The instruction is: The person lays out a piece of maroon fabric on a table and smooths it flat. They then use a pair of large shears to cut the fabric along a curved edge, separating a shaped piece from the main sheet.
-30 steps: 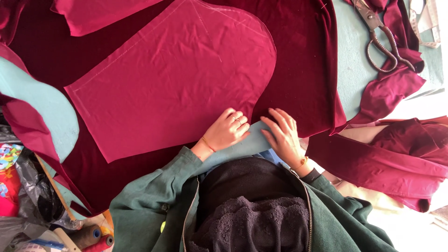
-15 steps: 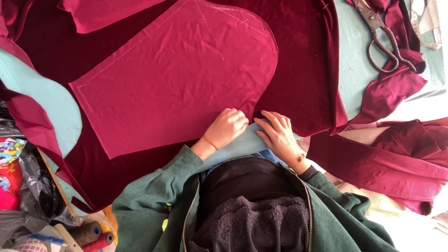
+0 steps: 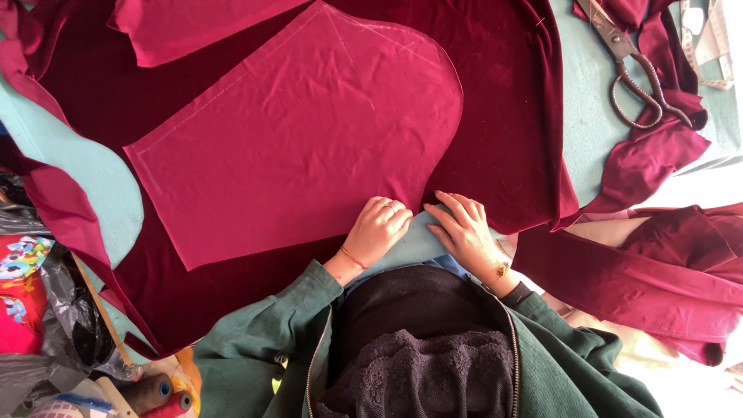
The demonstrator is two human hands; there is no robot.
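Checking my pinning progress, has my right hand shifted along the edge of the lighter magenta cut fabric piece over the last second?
Yes. The right hand slid left toward the left hand, away from the large metal scissors on the teal table.

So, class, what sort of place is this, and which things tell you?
Probably a sewing or tailoring workroom: a cut pink fabric piece lies on dark red velvet, with tailor's shears and thread spools nearby.

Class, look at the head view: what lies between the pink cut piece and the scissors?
Dark red velvet, then a bare strip of the light blue table; the head view shows both between the pink piece and scissors.
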